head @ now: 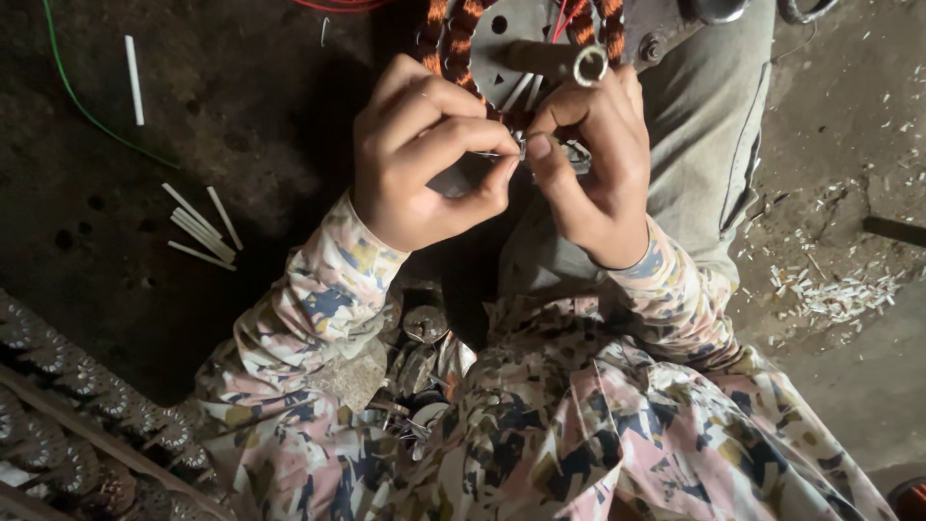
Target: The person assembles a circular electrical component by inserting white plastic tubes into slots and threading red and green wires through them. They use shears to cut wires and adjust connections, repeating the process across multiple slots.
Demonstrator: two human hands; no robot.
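At top centre, left hand point(424, 154) and right hand point(588, 164) pinch a thin wire point(511, 150) against the motor winding point(521, 39); winding looks unfinished, white strips point(201, 230) lie unused at left.

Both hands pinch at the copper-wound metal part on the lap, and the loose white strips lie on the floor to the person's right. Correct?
Not quite. The head view shows the white strips on the floor to the person's left, beside the left hand; the right hand also pinches at the copper-wound part.
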